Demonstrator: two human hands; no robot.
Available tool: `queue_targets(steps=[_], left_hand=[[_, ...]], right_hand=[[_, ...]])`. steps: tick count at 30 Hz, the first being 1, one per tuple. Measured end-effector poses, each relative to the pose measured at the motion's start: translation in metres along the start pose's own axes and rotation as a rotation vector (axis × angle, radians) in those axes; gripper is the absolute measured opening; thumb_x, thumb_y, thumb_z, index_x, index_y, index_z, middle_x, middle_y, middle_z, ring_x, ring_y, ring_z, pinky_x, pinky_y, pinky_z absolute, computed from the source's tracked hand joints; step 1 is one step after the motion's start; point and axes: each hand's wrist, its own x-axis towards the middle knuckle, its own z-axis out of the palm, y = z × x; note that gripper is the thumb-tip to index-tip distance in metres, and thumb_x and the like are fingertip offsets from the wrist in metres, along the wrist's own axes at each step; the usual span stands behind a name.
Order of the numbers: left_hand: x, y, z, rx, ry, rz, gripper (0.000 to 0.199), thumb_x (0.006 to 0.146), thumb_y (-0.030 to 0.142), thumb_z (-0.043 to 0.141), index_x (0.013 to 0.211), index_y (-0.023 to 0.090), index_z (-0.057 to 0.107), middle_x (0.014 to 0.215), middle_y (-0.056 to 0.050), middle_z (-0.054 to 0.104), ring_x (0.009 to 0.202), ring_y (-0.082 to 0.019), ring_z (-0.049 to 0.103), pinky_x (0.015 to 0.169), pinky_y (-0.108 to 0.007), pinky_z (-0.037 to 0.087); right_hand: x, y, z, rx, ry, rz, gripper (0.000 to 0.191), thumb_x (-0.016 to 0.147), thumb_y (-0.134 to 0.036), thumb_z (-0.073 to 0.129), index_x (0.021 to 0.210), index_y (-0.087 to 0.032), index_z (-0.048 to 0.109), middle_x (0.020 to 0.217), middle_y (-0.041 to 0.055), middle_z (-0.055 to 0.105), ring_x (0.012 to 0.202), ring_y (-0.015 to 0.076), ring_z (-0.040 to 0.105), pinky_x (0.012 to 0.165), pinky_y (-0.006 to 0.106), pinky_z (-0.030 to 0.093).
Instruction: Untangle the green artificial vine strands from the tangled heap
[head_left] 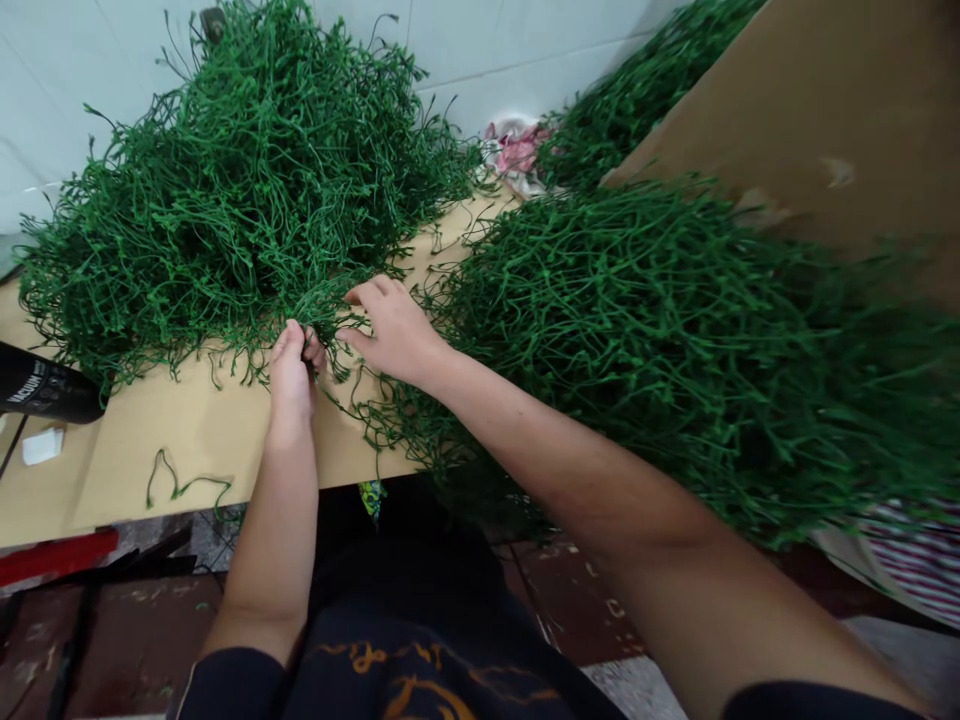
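Head camera: I see my left hand closed around some thin green stems, near the middle. My right hand is just beside it, open, with its thumb and fingers apart around the stems; I can't tell if it touches them. Behind my hands sits a big green pile, on a tan board. Another green heap lies to the right, past my right arm. One loose stem lies near the board's front edge. A black bottle leans far left, near a little white scrap.
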Motion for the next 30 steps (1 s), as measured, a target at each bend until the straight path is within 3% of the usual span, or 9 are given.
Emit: queue_targets(steps=[6,12,15,24,27,30], left_hand=[[0.000,-0.002,0.002,0.025,-0.028,-0.008,0.047,0.081,0.052,0.052,0.054,0.017,0.036,0.043,0.009,0.023,0.036,-0.003,0.022,0.037,-0.017,0.020],[0.002,-0.004,0.004,0.052,0.031,0.001,0.045,0.077,0.055,0.055,0.058,0.018,0.039,0.044,0.009,0.027,0.036,-0.003,0.022,0.037,-0.018,0.018],[0.002,-0.005,0.004,0.050,0.052,-0.005,0.042,0.078,0.054,0.056,0.061,0.018,0.043,0.047,0.008,0.033,0.037,-0.003,0.025,0.038,-0.019,0.019],[0.006,-0.009,0.000,0.114,0.112,0.061,0.032,0.080,0.038,0.060,0.060,0.017,0.045,0.049,0.007,0.040,0.038,-0.003,0.030,0.039,-0.016,0.022],[0.006,-0.010,-0.001,0.155,0.053,0.075,0.031,0.080,0.037,0.060,0.060,0.016,0.050,0.048,0.006,0.042,0.038,-0.003,0.032,0.039,-0.016,0.022],[0.004,-0.009,-0.001,0.168,-0.090,-0.013,0.027,0.081,0.035,0.059,0.063,0.015,0.057,0.049,0.003,0.048,0.044,-0.005,0.044,0.043,-0.017,0.032]], right_hand=[[0.005,-0.004,0.000,-0.001,-0.069,-0.001,0.017,0.082,-0.027,0.053,0.085,-0.012,0.060,0.093,0.0126,0.056,0.094,0.0243,0.049,0.088,0.038,0.038],[0.004,-0.006,-0.003,0.345,-0.160,-0.036,0.016,0.082,-0.028,0.052,0.079,-0.013,0.054,0.077,0.0041,0.055,0.070,0.0122,0.048,0.067,0.026,0.038],[0.003,-0.007,-0.003,0.407,-0.173,-0.018,0.017,0.084,-0.027,0.047,0.072,-0.015,0.050,0.065,-0.0006,0.050,0.061,0.0094,0.042,0.060,0.024,0.033],[0.017,0.011,-0.021,0.532,0.070,0.211,0.032,0.090,-0.028,0.042,0.059,-0.019,0.041,0.055,-0.0019,0.043,0.053,0.0087,0.040,0.057,0.026,0.034],[0.019,0.015,-0.025,0.619,0.096,0.230,0.033,0.092,-0.033,0.039,0.062,-0.019,0.041,0.058,-0.0015,0.046,0.053,0.0080,0.041,0.057,0.024,0.036],[0.012,0.008,-0.024,0.587,-0.026,0.168,0.030,0.091,-0.029,0.040,0.063,-0.018,0.044,0.061,-0.0002,0.050,0.056,0.0085,0.044,0.058,0.025,0.037]])
